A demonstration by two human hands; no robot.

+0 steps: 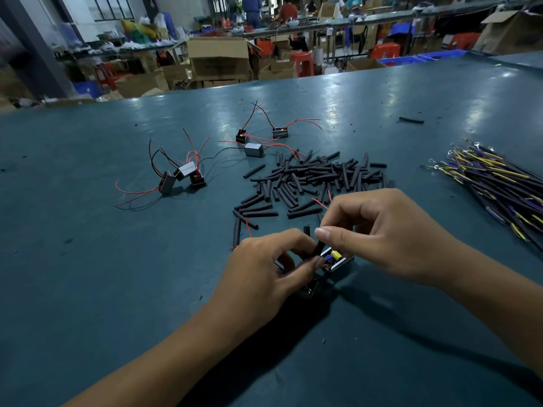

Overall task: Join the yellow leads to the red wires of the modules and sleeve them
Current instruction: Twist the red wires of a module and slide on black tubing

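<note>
- My left hand [264, 259] and right hand [379, 233] both pinch one black sleeve [318, 248] over a module [338, 259] near the table's [88, 259] near edge.
- Loose sleeves [311, 177] lie heaped mid-table.
- The yellow leads [499, 183] lie bundled by the right edge.
- Other modules [182, 174] with red wires [132, 192] sit toward the left.

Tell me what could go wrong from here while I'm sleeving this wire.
1. Both hands, left and right, pinch one short sleeve right over the module; a slip could drop it among the loose sleeves.
2. The thin red wire loops up by the right hand's fingers and may snag or kink.
3. The leads lie off to the right, so reaching for them could drag an arm through the sleeves.
</note>
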